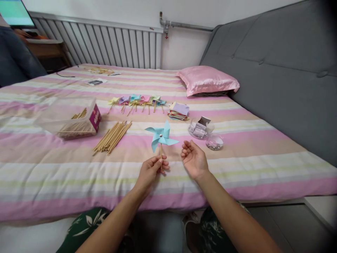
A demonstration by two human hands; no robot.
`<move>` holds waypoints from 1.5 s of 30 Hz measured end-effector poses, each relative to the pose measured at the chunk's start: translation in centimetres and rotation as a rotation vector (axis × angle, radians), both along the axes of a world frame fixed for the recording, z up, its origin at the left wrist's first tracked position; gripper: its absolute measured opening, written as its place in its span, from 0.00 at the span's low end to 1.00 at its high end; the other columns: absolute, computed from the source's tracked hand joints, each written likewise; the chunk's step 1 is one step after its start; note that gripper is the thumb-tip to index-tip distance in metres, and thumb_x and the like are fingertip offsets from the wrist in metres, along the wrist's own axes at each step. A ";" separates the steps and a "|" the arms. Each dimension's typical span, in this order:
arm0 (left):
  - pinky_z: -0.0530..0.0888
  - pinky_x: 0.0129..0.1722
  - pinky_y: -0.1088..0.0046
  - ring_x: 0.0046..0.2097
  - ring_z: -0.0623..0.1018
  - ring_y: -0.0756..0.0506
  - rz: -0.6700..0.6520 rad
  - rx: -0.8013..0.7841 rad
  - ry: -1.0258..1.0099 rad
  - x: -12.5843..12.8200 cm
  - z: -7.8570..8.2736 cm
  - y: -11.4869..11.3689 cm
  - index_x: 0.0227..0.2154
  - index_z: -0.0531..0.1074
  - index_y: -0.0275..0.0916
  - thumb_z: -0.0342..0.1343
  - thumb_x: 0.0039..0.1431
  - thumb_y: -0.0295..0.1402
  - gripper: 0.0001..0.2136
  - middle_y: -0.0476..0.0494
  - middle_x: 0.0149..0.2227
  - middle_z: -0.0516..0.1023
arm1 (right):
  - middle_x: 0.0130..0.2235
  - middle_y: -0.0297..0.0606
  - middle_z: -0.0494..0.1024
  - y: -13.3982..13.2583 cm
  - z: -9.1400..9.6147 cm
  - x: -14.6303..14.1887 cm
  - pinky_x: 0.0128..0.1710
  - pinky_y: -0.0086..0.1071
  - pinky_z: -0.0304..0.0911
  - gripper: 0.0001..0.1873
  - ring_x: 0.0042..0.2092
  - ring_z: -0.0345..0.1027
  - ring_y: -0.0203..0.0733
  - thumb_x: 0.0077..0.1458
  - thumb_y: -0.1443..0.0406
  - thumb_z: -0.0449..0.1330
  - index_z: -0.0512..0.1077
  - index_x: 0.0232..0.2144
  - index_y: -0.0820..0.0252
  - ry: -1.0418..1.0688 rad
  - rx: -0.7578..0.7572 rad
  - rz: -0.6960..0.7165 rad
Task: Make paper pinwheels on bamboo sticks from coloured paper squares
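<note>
A light blue paper pinwheel (165, 135) stands upright above the bed's near side, with a silver pin at its centre. My left hand (152, 170) is closed around its thin wooden stick, thumb in front. To the right of the pinwheel, my right hand (194, 159) is held palm inward with loosely curled fingers and nothing in them. Beyond it are a clear container with small boxes (197, 129) and a round clear tub of small metal pieces (214, 142). A stack of coloured paper squares (178, 111) lies farther back.
Several finished pinwheels (135, 100) lie in a row mid-bed. A bundle of wooden sticks (113, 137) lies by a clear plastic box (52, 123) with more sticks. A pink pillow (209, 80) rests near the grey headboard (273, 66). Another person (15, 52) is at far left.
</note>
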State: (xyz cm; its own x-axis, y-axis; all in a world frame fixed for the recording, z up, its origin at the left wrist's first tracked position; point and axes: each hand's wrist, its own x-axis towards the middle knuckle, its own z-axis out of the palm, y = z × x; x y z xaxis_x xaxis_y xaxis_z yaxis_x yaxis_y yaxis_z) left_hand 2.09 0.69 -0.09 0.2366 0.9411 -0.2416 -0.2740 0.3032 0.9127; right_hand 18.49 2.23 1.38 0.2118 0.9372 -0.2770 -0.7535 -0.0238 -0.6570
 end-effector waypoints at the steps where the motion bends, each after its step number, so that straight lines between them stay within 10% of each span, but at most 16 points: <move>1: 0.68 0.27 0.77 0.30 0.75 0.49 0.004 0.002 -0.005 0.0 0.0 0.0 0.36 0.74 0.32 0.60 0.51 0.37 0.13 0.41 0.29 0.76 | 0.24 0.31 0.69 0.0 0.1 0.3 0.21 0.26 0.57 0.07 0.23 0.58 0.30 0.44 0.62 0.63 0.72 0.25 0.60 0.043 0.009 0.018; 35: 0.67 0.26 0.77 0.28 0.74 0.50 0.015 0.030 -0.009 0.2 -0.2 0.0 0.36 0.74 0.32 0.60 0.50 0.37 0.14 0.43 0.28 0.75 | 0.29 0.30 0.64 -2.1 2.0 0.0 0.25 0.28 0.51 0.15 0.26 0.51 0.32 0.31 0.73 0.58 0.70 0.27 0.55 -0.077 0.333 0.205; 45: 0.69 0.27 0.75 0.28 0.75 0.49 -0.027 0.051 0.042 0.2 -0.4 -0.1 0.36 0.73 0.32 0.59 0.51 0.38 0.14 0.42 0.29 0.76 | 0.29 0.29 0.67 -1.6 0.9 -0.4 0.22 0.26 0.49 0.14 0.23 0.52 0.28 0.43 0.61 0.64 0.70 0.35 0.58 -0.440 0.166 0.062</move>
